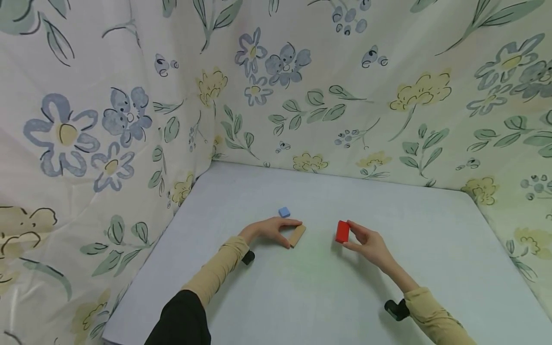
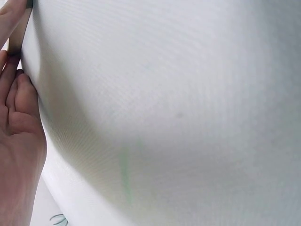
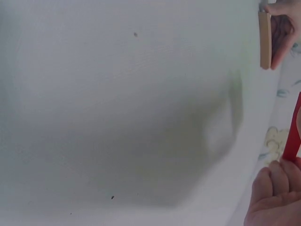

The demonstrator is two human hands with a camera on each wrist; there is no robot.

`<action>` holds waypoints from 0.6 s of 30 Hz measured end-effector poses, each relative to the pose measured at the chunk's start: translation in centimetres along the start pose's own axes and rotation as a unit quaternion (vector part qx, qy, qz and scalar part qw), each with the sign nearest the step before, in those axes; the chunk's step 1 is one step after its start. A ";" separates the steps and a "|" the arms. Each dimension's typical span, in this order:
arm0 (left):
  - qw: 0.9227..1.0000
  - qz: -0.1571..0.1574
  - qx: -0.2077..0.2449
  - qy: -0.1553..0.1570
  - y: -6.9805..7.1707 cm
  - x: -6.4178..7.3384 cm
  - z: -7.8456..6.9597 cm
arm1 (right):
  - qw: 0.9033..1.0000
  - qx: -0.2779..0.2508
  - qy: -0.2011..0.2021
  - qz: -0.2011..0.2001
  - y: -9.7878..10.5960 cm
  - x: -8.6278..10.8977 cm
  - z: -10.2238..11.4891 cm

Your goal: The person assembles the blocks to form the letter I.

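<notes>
In the head view my left hand pinches a flat, plain wooden block by its two ends, thumb at the near end and a finger at the far one. The right wrist view shows this wooden block standing on edge in those fingers. To the right, my right hand holds a red rectangular block between thumb and fingers, raised over the table with a shadow beneath. Just beyond the left hand lies a small blue block.
A white table lies under both hands, faintly marked with green. Flower-patterned cloth hangs along its far and left sides. Each wrist carries a small black camera, such as the one at the right sleeve.
</notes>
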State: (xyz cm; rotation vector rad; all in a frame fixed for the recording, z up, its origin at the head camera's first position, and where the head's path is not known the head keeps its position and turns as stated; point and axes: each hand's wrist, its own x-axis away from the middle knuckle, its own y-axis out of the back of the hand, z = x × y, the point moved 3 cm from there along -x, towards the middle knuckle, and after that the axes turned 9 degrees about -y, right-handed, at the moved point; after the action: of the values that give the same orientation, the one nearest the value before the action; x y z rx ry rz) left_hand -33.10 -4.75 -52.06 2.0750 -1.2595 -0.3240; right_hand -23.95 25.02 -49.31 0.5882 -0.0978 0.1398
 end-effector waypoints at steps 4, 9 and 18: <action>1.000 -0.003 0.001 -0.001 -0.1 -0.1 0.2 | 1.000 -0.010 0.009 0.007 -0.3 0.1 0.3; 1.000 -0.004 0.001 0.000 0.0 -0.1 0.3 | 0.999 -0.027 0.025 0.012 -0.7 0.1 0.8; 1.000 -0.008 0.001 -0.002 -0.1 0.0 0.0 | 0.998 -0.045 0.033 0.019 -1.6 -0.1 1.5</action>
State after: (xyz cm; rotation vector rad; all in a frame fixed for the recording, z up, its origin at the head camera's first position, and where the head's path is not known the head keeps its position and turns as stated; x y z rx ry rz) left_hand -33.03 -4.76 -52.15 2.0882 -1.2472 -0.3337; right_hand -23.87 22.86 -48.91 0.4925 -0.0502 0.1900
